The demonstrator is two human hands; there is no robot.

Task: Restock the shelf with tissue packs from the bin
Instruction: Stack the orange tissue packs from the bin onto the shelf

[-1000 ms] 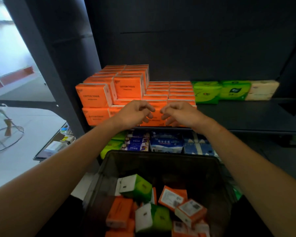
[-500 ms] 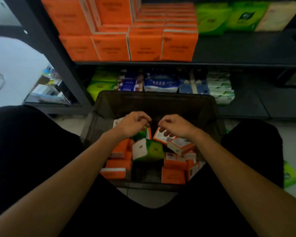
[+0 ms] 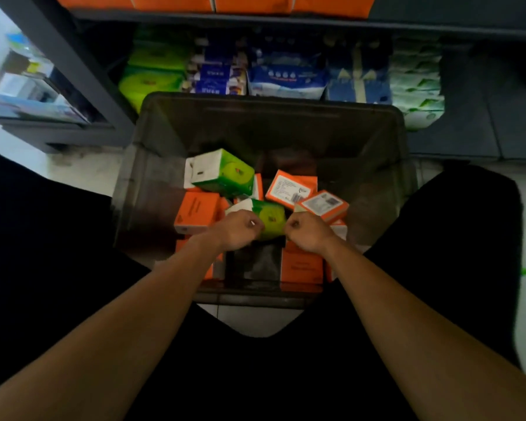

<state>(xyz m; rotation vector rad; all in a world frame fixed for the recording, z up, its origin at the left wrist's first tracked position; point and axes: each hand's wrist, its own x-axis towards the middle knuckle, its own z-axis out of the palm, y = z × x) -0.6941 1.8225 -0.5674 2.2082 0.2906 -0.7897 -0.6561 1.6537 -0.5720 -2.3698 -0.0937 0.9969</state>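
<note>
While both my arms reach down into the dark bin (image 3: 271,123), the shelf (image 3: 255,18) runs well beyond my hands, with orange packs (image 3: 255,1) on it and blue packs (image 3: 286,77) on the level beneath. Pale floor (image 3: 255,317) shows behind my wrists. Compared with half a second ago, the view has tipped further down, so the shelf's orange row is nearly cut off, and my hands have dropped from above the pile to one pack. My left hand (image 3: 240,230) and right hand (image 3: 307,232) sit knuckles up with fingers curled under, flanking a green tissue pack (image 3: 271,218) that lies between them. Each hand meets an end of it, but I cannot tell whether the fingers actually grip it. Another green pack (image 3: 225,174) lies just beyond my left hand, and an orange pack (image 3: 290,188) just beyond my right.
</note>
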